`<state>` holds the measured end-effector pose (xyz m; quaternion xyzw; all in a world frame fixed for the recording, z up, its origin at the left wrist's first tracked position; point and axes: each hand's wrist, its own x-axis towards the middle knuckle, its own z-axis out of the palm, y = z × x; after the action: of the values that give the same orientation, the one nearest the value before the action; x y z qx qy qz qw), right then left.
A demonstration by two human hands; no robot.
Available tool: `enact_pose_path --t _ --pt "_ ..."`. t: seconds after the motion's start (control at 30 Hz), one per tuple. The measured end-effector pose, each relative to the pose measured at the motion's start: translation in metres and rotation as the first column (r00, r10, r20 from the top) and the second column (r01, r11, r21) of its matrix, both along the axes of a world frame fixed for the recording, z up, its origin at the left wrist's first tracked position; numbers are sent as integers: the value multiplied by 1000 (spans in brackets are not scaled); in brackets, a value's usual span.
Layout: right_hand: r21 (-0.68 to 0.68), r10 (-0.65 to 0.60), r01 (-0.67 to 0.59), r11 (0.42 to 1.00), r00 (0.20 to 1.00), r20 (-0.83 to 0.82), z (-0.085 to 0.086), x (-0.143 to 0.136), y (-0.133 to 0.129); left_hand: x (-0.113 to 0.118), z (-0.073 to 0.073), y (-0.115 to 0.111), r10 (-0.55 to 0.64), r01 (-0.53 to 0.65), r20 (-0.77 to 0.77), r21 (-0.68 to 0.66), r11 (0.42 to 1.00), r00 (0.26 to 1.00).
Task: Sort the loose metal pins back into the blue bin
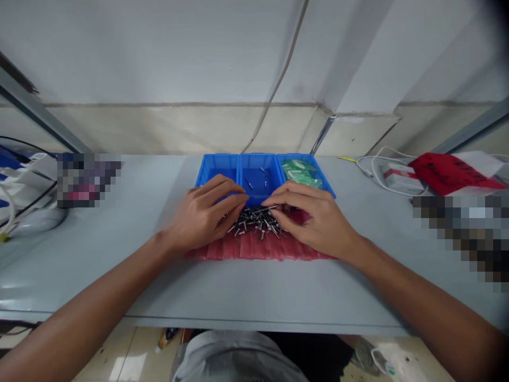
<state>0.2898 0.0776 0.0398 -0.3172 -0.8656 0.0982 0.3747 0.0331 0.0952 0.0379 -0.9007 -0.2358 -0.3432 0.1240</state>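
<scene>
A loose pile of metal pieces that look like blind rivets, with thin stems and small heads, lies on a row of red plastic bags. My left hand is over the pile's left side, its fingers bent together; what they hold is hidden. On the right, my right hand has thumb and fingertips pinched around a thin rivet. Just behind the hands stand three joined blue bins. The middle bin holds a few rivets. Part of the left bin is covered by my left hand.
Green-and-white packets fill the right bin. Far right are a red bag, a small white box and a white cable. A computer mouse and cables lie at left. The wall closes off the table's back.
</scene>
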Motion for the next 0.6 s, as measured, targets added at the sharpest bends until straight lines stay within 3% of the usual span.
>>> enact_pose_path --t 0.27,0.4,0.5,0.6 --pt "93 -3 0 996 1000 24 -4 -3 -3 1 0 -2 2 -2 2 21 1000 1000" --pt "72 -61 68 995 993 -97 3 -4 -4 2 1 -3 -6 6 5 -7 1000 1000" --pt "-122 -112 83 989 960 -257 9 -6 -10 4 1 -6 -27 27 33 -20 999 999" --pt "-373 -142 -30 928 893 -426 10 -12 -19 8 1 -11 -82 86 67 -66 994 994"
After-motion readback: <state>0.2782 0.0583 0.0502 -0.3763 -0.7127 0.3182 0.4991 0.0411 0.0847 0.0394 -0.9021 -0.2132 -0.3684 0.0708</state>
